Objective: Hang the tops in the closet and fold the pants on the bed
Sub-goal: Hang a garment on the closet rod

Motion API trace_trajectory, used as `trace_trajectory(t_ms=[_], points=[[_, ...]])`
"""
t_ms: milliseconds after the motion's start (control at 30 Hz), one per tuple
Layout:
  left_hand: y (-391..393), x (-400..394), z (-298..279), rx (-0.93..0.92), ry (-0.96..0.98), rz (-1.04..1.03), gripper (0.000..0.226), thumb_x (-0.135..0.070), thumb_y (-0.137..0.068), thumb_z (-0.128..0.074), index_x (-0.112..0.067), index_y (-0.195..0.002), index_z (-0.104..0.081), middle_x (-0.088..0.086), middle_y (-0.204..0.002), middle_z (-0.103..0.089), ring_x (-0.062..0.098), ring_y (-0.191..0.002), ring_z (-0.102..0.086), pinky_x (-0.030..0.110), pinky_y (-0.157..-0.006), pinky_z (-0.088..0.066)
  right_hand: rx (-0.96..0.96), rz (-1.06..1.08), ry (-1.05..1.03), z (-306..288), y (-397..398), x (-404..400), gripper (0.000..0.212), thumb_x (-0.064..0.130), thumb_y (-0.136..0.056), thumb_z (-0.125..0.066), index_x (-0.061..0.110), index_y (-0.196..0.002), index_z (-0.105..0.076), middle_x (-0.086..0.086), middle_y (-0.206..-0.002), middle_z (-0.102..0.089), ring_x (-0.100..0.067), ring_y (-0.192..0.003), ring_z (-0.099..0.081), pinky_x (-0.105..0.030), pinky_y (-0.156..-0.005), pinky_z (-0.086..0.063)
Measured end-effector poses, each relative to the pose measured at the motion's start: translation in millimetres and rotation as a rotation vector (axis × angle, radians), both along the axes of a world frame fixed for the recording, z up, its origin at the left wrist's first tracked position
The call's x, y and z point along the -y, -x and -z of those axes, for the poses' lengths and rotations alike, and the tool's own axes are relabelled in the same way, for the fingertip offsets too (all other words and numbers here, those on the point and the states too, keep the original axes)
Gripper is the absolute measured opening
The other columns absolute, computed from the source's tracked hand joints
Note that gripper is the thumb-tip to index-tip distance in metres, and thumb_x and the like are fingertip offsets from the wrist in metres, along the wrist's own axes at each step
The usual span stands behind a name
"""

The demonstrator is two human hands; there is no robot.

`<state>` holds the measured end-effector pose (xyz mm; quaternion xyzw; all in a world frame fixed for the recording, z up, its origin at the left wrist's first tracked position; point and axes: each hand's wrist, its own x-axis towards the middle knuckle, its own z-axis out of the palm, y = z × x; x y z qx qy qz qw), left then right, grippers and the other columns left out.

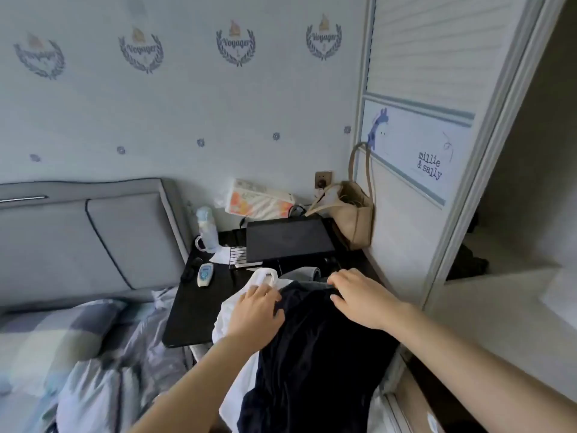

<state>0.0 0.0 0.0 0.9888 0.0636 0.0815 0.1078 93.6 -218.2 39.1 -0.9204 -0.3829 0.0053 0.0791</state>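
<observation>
A dark navy garment (312,354) lies on top of a pile of clothes draped over the near edge of a black side table (199,310). A white garment (237,307) lies under it on the left, and a grey one (307,273) peeks out behind. My left hand (257,307) rests on the seam between white and navy cloth, fingers bent into the fabric. My right hand (359,298) lies on the navy garment's top edge, fingertips curled over it. The closet (515,214) stands open at the right. The bed (78,354) is at the left.
On the black table stand a laptop (288,239), a baby bottle (207,229), a small white device (206,274), a tissue pack (259,200) and a beige tote bag (352,214) against the closet's sliding door (415,135). Crumpled bedding covers the bed by a grey headboard (93,232).
</observation>
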Motion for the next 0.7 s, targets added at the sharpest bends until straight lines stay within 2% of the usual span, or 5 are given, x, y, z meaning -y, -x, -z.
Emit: trace_trajectory(t_ms=[133,233,367,500,700], points=[[-8.8,-5.3,34.9,-0.191,0.177,-0.017,0.039,-0.039,-0.095,-0.046,-0.02,-0.13,-0.048,-0.007,-0.13,-0.047,0.017,-0.123,-0.043,0.031,-0.095,-0.044,-0.242,-0.051,0.15,32.3,-9.8,-14.6,0.049,0.03,-0.098,-0.047,0.025,-0.144,-0.03,0.001,-0.144,-0.038,-0.021,-0.133,-0.032,-0.04,-0.103,-0.041],[-21.0,-16.2,50.3,-0.144,0.24,-0.028,0.024,-0.03,-0.094,-0.048,-0.017,-0.112,-0.056,-0.005,-0.112,-0.055,0.016,-0.11,-0.048,0.031,-0.092,-0.046,-0.213,-0.072,0.16,50.7,-20.6,-26.0,0.042,0.027,-0.097,-0.049,0.027,-0.138,-0.039,0.004,-0.141,-0.037,-0.021,-0.13,-0.033,-0.039,-0.1,-0.043],[-36.1,-29.0,48.1,-0.114,0.356,-0.083,0.019,-0.018,-0.095,-0.047,-0.015,-0.079,-0.056,-0.004,-0.08,-0.06,0.016,-0.077,-0.057,0.034,-0.07,-0.05,-0.129,-0.061,0.121,55.0,-31.4,-40.7,0.013,0.027,-0.099,-0.046,0.02,-0.107,-0.054,0.002,-0.118,-0.051,-0.02,-0.111,-0.047,-0.038,-0.086,-0.047],[-46.5,-39.8,33.4,-0.068,0.656,-0.222,0.026,-0.021,-0.096,-0.053,-0.023,-0.071,-0.058,-0.006,-0.063,-0.059,0.008,-0.06,-0.053,0.014,-0.051,-0.04,-0.234,0.054,-0.091,39.1,-38.4,-43.6,0.009,0.03,-0.1,-0.04,0.027,-0.093,-0.044,0.004,-0.085,-0.055,-0.017,-0.072,-0.056,-0.038,-0.064,-0.046],[-66.3,-40.4,-20.1,-0.009,1.177,-0.255,0.017,-0.021,-0.098,-0.053,-0.011,-0.091,-0.065,0.008,-0.079,-0.063,0.019,-0.074,-0.057,0.035,-0.07,-0.047,-0.232,0.13,-0.342,-27.3,-44.2,-36.7,0.007,0.026,-0.1,-0.042,0.025,-0.095,-0.047,0.003,-0.084,-0.058,-0.016,-0.076,-0.058,-0.04,-0.071,-0.048]])
